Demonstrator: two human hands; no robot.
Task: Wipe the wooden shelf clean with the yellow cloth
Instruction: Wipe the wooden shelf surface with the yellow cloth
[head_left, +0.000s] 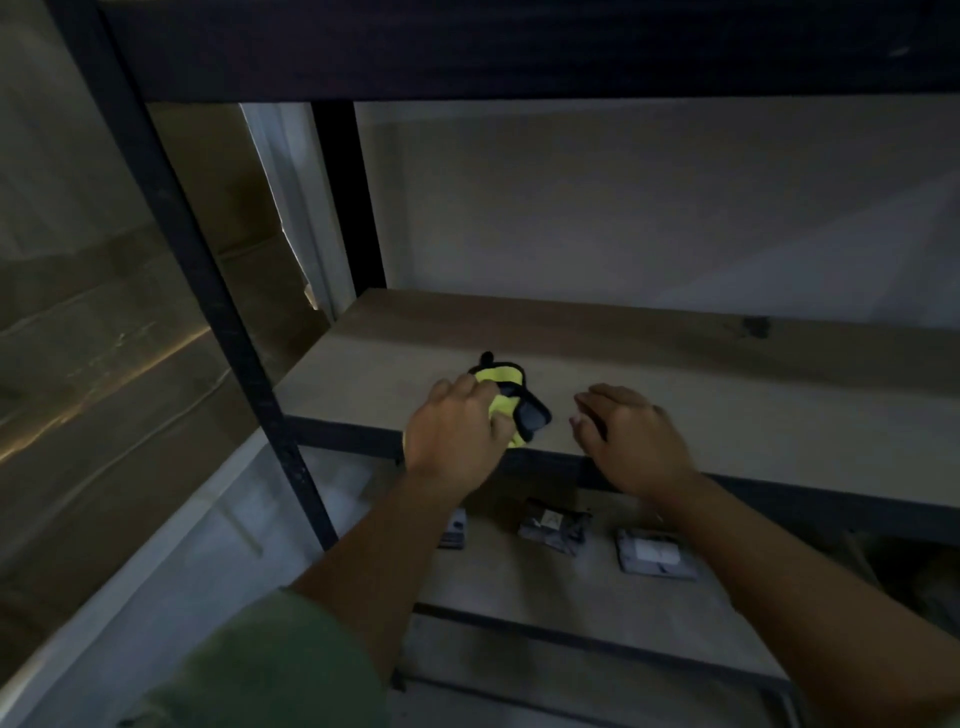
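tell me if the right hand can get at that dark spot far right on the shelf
Probably yes: the right hand rests empty on the wooden shelf, and bare board lies between it and the dark spot.

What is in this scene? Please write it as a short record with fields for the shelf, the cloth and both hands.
shelf: wooden shelf in a dark metal frame, mostly bare
cloth: yellow cloth with black edging, bunched near the shelf's front edge
left hand: left hand gripping the cloth
right hand: right hand palm down at the front edge, holding nothing
below: small packets on the lower shelf
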